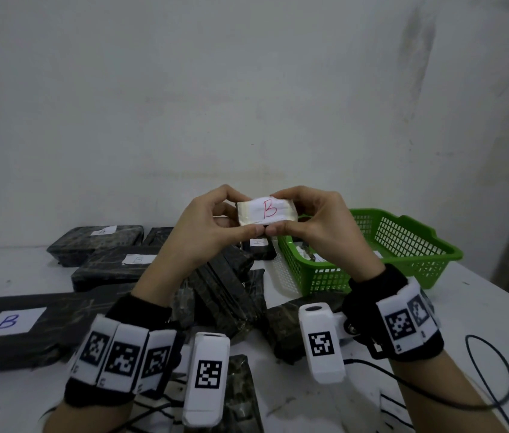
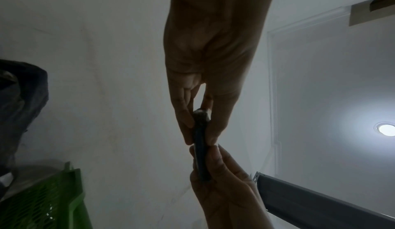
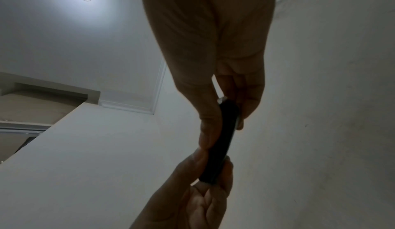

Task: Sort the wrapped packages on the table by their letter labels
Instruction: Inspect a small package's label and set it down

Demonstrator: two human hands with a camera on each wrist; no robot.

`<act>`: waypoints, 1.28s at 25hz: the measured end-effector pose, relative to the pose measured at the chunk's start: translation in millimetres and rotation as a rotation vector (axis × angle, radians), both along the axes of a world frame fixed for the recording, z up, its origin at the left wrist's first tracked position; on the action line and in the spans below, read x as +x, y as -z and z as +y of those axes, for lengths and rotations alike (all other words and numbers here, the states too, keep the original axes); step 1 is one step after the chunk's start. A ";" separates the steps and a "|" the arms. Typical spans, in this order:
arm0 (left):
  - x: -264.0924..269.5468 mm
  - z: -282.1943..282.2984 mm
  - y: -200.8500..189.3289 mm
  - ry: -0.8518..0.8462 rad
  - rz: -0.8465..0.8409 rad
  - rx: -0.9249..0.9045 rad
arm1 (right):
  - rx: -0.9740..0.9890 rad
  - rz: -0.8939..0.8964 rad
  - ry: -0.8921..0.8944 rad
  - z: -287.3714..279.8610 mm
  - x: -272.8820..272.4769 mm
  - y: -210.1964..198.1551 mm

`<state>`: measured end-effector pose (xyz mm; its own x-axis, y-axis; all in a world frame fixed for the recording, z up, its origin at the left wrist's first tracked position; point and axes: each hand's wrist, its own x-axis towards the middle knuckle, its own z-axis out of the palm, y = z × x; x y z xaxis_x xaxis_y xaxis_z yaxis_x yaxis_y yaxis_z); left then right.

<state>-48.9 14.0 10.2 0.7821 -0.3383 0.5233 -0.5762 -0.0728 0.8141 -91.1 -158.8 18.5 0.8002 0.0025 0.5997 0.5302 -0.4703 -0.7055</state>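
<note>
Both hands hold up one small wrapped package (image 1: 265,212) in front of the wall, its white label showing a red B. My left hand (image 1: 247,214) pinches its left end and my right hand (image 1: 281,212) its right end, thumbs below and fingers above. In the left wrist view the left hand (image 2: 200,136) pinches the package (image 2: 199,156) edge-on. The right wrist view shows the right hand (image 3: 222,131) pinching the dark package (image 3: 215,161). On the table lie black wrapped packages: one labelled B (image 1: 12,323) at near left, another B (image 1: 115,267), and an A (image 1: 97,239) further back.
A green plastic basket (image 1: 403,245) stands at the right on the table, with something white inside. A heap of black packages (image 1: 225,285) lies under my hands in the middle. A black cable (image 1: 490,385) loops on the table at near right. The wall is close behind.
</note>
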 end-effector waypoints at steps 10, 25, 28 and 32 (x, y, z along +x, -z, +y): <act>-5.8 -1.9 -6.9 0.084 0.327 -0.114 | 0.009 0.094 -0.119 -3.8 -0.7 -2.4; -10.3 -1.0 -7.9 0.147 0.313 0.058 | 0.113 0.388 -0.187 5.3 -4.7 -2.7; -9.8 -3.5 -8.6 0.120 0.272 0.020 | 0.229 0.351 -0.173 6.5 -2.5 -1.7; -13.0 -13.0 -5.3 0.097 0.301 -0.031 | -0.009 0.156 0.013 8.4 2.4 3.1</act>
